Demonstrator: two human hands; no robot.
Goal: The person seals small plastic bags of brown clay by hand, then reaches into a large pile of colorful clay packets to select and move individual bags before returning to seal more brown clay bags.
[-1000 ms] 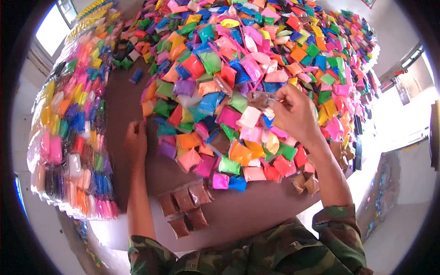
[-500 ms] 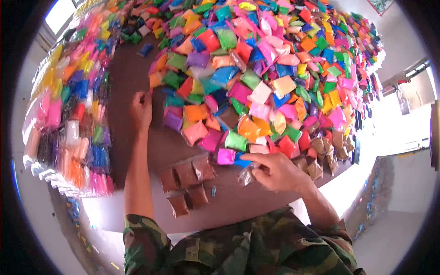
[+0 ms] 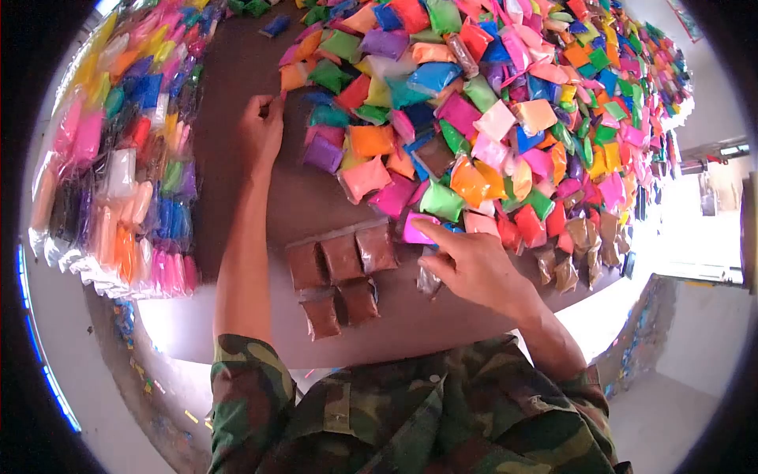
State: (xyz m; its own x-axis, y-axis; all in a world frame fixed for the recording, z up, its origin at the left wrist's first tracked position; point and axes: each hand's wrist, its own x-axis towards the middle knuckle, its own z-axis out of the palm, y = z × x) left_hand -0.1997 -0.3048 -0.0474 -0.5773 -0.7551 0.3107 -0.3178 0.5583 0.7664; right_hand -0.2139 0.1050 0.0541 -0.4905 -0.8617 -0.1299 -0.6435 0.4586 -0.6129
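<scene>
My right hand [image 3: 480,270] reaches in at the near edge of a big heap of coloured packets. Its index finger stretches out over a magenta packet [image 3: 418,229], with a blue packet [image 3: 451,227] partly hidden beside it. Below the thumb hangs a clear, shiny packet [image 3: 429,280], apparently gripped by the hand; its contents are hard to make out. At the heap's left side my left hand [image 3: 261,126] is closed near an orange packet [image 3: 294,77]; whatever its fingers hold is hidden. Between my forearms, several brown packets [image 3: 344,257] lie in two rows.
A tall stack of bagged coloured packets [image 3: 118,174] stands on the left of the brown table [image 3: 225,150]. Loose brown packets [image 3: 584,241] gather at the heap's right edge. A dark blue packet [image 3: 275,26] lies apart at the back. The table's near edge curves past my body.
My right hand has shifted left with the clear packet, its index finger now over the magenta packet. The whole view has shifted, so the table appears higher. My left hand stays closed.
</scene>
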